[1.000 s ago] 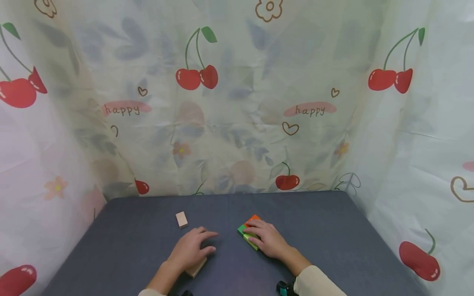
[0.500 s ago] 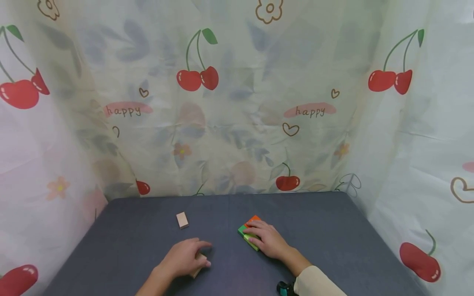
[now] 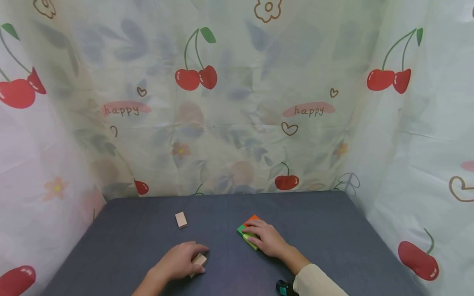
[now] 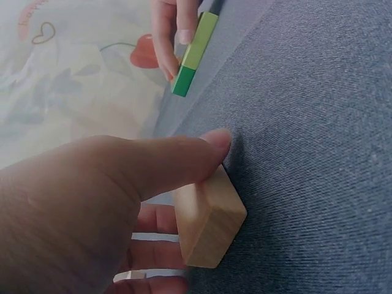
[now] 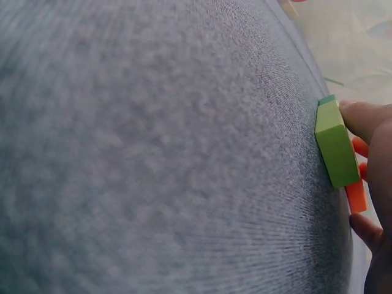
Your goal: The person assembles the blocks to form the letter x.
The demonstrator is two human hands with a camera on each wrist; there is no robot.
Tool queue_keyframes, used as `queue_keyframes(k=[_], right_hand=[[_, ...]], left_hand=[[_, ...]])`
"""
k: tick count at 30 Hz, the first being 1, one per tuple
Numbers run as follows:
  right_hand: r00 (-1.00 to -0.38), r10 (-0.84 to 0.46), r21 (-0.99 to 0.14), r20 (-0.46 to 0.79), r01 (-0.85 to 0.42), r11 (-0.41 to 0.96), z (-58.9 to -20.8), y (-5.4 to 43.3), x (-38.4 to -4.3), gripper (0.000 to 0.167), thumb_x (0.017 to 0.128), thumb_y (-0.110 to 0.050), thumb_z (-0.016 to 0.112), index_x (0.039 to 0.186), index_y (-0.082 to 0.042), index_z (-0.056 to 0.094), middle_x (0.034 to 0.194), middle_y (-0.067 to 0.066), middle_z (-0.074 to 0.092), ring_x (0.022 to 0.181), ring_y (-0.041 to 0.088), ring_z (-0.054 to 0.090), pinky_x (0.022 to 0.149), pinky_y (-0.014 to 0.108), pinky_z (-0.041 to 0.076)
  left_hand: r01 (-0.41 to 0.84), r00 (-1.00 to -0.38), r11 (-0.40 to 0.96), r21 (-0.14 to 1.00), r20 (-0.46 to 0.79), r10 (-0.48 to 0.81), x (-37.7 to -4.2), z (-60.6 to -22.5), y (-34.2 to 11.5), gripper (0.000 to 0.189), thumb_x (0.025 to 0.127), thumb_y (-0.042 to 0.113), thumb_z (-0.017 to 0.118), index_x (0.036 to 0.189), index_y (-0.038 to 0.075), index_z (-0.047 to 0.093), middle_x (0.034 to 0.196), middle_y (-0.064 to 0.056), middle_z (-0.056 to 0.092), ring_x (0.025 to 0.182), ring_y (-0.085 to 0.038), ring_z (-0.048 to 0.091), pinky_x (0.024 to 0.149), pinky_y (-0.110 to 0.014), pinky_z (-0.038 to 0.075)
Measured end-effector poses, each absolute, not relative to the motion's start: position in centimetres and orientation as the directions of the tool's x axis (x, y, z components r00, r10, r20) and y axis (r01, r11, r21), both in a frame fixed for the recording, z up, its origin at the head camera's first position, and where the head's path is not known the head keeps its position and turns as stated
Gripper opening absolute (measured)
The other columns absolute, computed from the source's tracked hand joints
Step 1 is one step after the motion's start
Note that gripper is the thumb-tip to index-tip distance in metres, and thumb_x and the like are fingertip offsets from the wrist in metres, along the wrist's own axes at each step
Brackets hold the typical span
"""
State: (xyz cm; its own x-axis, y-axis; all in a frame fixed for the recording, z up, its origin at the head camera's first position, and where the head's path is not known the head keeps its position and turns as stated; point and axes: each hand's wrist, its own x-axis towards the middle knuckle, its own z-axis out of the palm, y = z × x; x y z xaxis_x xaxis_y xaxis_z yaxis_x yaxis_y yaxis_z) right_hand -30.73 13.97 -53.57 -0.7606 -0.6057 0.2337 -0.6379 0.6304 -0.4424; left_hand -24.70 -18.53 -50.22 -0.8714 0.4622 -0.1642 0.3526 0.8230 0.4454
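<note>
A plain wooden block (image 3: 200, 260) lies on the grey cloth near the front, between the thumb and fingers of my left hand (image 3: 180, 260). In the left wrist view the thumb (image 4: 184, 160) touches the block's upper side, and the other fingers (image 4: 156, 251) are on its far side. To the right, my right hand (image 3: 269, 239) rests over a small group of coloured blocks: orange (image 3: 254, 218), green (image 3: 241, 229) and light green (image 3: 250, 242). Its thumb lies on the light green block in the right wrist view; the palm partly covers the group from above.
Another wooden block (image 3: 181, 220) lies farther back on the left of the grey-covered table (image 3: 314, 222). A black device with a teal part (image 3: 285, 287) is by the right sleeve. A curtain printed with cherries (image 3: 237, 123) surrounds the table's back and sides.
My left hand has moved back toward me and come down around the near wooden block, after hovering ahead of it with fingers spread. The right hand and coloured blocks have stayed put.
</note>
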Motion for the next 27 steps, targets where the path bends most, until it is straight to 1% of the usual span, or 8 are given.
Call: queue_keyframes(k=[2,5,9,12,21,27], right_hand=[[-0.761,-0.606,-0.447,0.231,-0.637,0.629,-53.5,13.9,-30.7,0.031,0.099,-0.028,0.058,0.128,-0.021,0.065,0.141,0.003,0.051,0.135,0.030,0.039,0.099,0.059,0.034],[-0.760,-0.607,-0.449,0.231,-0.637,0.626,-53.4,13.9,-30.6,0.031,0.099,-0.028,0.059,0.128,-0.021,0.065,0.141,0.003,0.051,0.135,0.031,0.039,0.099,0.059,0.033],[-0.760,-0.608,-0.452,0.229,-0.636,0.625,-53.4,13.9,-30.6,0.031,0.099,-0.029,0.058,0.128,-0.021,0.065,0.141,0.003,0.051,0.135,0.030,0.039,0.099,0.059,0.033],[-0.762,-0.607,-0.454,0.227,-0.634,0.626,-53.4,13.9,-30.6,0.032,0.099,-0.029,0.058,0.129,-0.021,0.065,0.142,0.003,0.050,0.135,0.030,0.039,0.100,0.058,0.033],[-0.763,-0.606,-0.453,0.225,-0.633,0.628,-53.4,13.9,-30.8,0.032,0.098,-0.030,0.059,0.129,-0.022,0.065,0.141,0.002,0.051,0.135,0.030,0.039,0.101,0.058,0.033],[-0.767,-0.602,-0.463,0.224,-0.627,0.626,-53.4,14.0,-30.8,0.032,0.098,-0.029,0.059,0.129,-0.022,0.065,0.141,0.002,0.051,0.135,0.030,0.039,0.100,0.059,0.033]], left_hand=[[0.345,-0.870,0.819,0.459,-0.172,0.462,-24.8,-50.2,-18.5,0.047,0.082,0.042,0.076,0.123,0.021,0.067,0.103,0.004,0.061,0.082,-0.013,0.052,0.075,-0.041,0.046],[0.358,-0.862,0.806,0.471,-0.165,0.479,-24.9,-50.1,-18.5,0.042,0.083,0.038,0.077,0.120,0.020,0.069,0.101,0.004,0.061,0.083,-0.012,0.053,0.075,-0.040,0.047],[0.384,-0.849,0.787,0.483,-0.150,0.506,-25.1,-49.9,-18.6,0.035,0.083,0.033,0.077,0.114,0.018,0.071,0.091,0.009,0.056,0.076,-0.010,0.050,0.068,-0.033,0.043],[0.392,-0.846,0.779,0.489,-0.141,0.514,-25.2,-49.6,-18.5,0.033,0.083,0.030,0.077,0.113,0.017,0.072,0.088,0.010,0.054,0.074,-0.009,0.049,0.066,-0.031,0.042],[0.441,-0.855,0.771,0.460,-0.045,0.516,-25.3,-49.1,-17.9,0.033,0.082,0.027,0.078,0.112,0.015,0.071,0.088,0.008,0.055,0.073,-0.009,0.049,0.064,-0.032,0.042],[0.449,-0.865,0.763,0.465,0.012,0.502,-26.0,-49.7,-17.0,0.035,0.082,0.027,0.078,0.115,0.016,0.071,0.090,0.009,0.055,0.073,-0.008,0.049,0.064,-0.031,0.042]])
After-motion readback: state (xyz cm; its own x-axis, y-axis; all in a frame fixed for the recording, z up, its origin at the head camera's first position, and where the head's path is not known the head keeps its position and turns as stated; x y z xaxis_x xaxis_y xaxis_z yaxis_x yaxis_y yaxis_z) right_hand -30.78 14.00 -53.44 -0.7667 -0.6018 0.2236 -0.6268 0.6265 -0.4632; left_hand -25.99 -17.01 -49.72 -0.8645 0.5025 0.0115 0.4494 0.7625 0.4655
